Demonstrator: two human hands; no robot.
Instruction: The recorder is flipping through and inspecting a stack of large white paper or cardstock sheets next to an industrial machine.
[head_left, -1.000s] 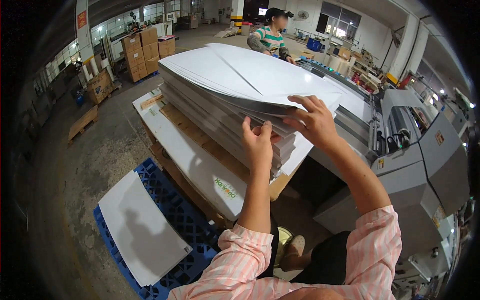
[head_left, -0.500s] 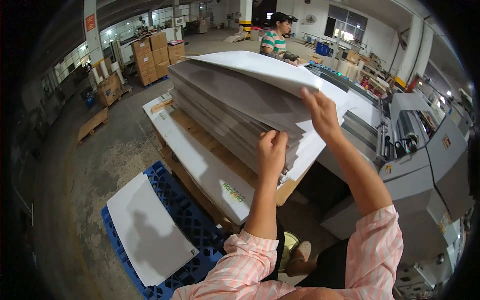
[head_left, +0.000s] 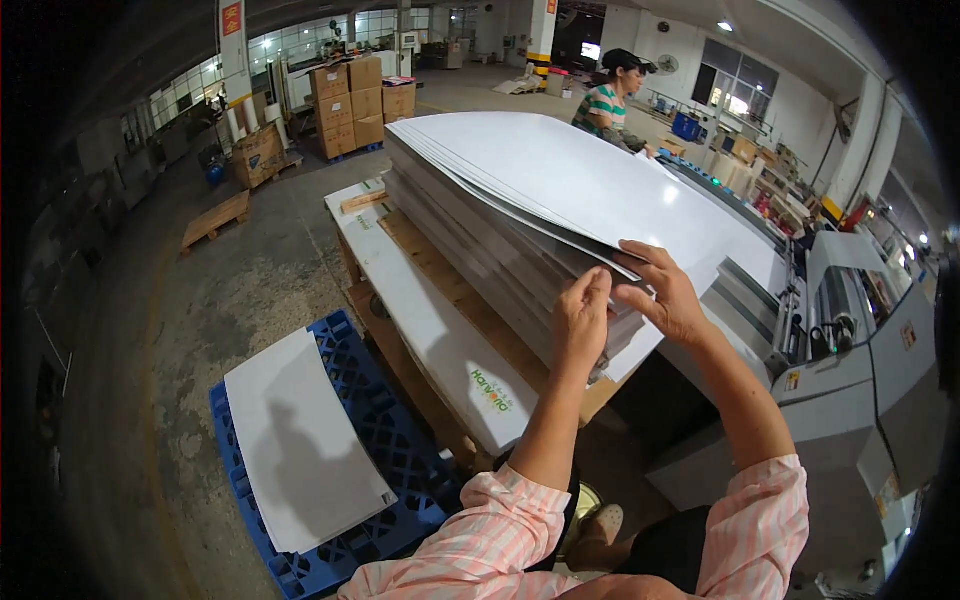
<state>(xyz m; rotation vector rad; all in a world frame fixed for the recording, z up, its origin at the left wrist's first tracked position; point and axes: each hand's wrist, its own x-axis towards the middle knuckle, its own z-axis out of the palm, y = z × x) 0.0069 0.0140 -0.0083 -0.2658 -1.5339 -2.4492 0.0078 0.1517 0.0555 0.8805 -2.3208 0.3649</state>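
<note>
A tall stack of large white paper sheets [head_left: 560, 165] stands before me, its upper sheets bowed up a little along the near edge. At the near right corner, my right hand [head_left: 668, 300] is closed on the top sheets, fingers above and thumb lower at the edge. My left hand [head_left: 580, 322] is beside it at the stack's near side, fingers curled and pressed together against the sheet edges. What lies between the left fingers is hidden. The stack rests on a wooden pallet with a white printed board [head_left: 425, 320] along its near left side.
At lower left, a blue plastic pallet [head_left: 375, 440] carries a smaller pile of white sheets [head_left: 300, 430]. A grey machine [head_left: 820, 370] stands close on the right. Cardboard boxes [head_left: 350, 105] are stacked farther back. A co-worker [head_left: 605, 105] in a striped shirt stands beyond the stack.
The raised top sheets have come down, nearly closing the wide gap beneath them. My right hand has lowered with the corner, and my hands are closer together. The view has shifted slightly.
</note>
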